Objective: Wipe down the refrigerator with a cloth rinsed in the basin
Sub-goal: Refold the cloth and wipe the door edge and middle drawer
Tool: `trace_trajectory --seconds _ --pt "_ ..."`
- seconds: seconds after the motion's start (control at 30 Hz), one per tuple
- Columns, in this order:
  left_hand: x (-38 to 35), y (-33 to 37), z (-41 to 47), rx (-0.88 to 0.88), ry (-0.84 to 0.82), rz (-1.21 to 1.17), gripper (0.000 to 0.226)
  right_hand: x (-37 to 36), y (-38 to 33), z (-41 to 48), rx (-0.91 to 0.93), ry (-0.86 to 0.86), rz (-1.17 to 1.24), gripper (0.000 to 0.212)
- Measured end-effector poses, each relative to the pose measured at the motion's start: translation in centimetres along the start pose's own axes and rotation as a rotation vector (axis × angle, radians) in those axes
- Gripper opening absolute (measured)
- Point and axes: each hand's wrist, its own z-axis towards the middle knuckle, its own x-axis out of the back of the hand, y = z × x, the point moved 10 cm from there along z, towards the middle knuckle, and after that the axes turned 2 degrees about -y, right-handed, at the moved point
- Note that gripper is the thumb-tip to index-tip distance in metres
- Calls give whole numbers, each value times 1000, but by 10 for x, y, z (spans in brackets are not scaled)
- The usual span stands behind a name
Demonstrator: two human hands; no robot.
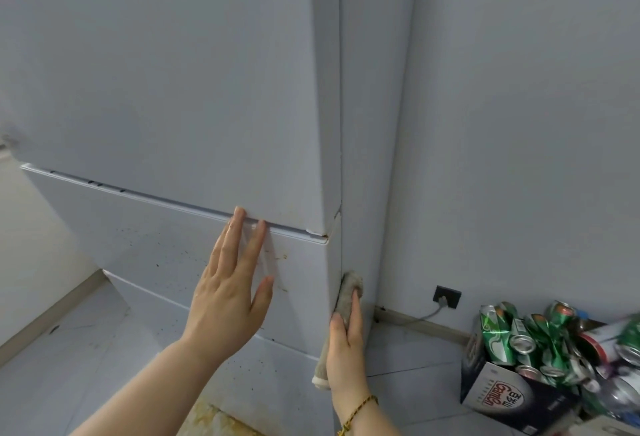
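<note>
1. White refrigerator (173, 89) fills the frame from 9 to 12 o'clock. Its front faces the camera and its right side panel runs down the centre.
2. Left hand (230, 293) is just left of centre, lying flat on the middle drawer front. Fingers are straight and slightly spread and hold nothing. The two longest fingertips reach the seam (138, 191) under the upper door.
3. Right hand (346, 349) is at 6 o'clock, at the refrigerator's front-right corner. Fingers are straight and pressed together, pushing the cloth flat against the side panel. The thumb lies along the corner edge.
4. Grey cloth (349, 288) is under the right hand, against the side panel at the lower drawer height. Its top sticks out above the fingertips and a pale-edged end hangs out below the palm.
5. A yellow beaded bracelet (360, 408) is on the right wrist.
6. Brown stains (280, 257) and dark specks mark the drawer front, just right of the left hand.
7. A cardboard box (498, 397) at 4 o'clock stands on the tiled floor (415, 349), heaped with crushed green cans (519, 331).
8. A dark wall socket (447, 296) sits low on the wall (519, 124), between the refrigerator and the box. A grey cable (426, 316) is plugged into it and runs toward the refrigerator.
</note>
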Motion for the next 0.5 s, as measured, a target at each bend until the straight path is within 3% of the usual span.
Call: trace_trajectory --seconds 0.13,0.2,0.27,0.37,0.5 --pt "-1 0 0 -49 7 -65 72 -5 -55 -9 178 85 18 42" --pt "1 -3 0 -48 21 -150 62 -6 -98 -22 382 173 10 38" --pt "8 -20 0 32 57 -214 53 -8 -150 -41 706 301 -58 45" --pt "17 -54 2 168 74 -245 59 -35 -203 -66 1201 453 -495 42" --pt "20 -66 6 128 44 -206 57 -60 -214 -61 1282 723 -1013 46"
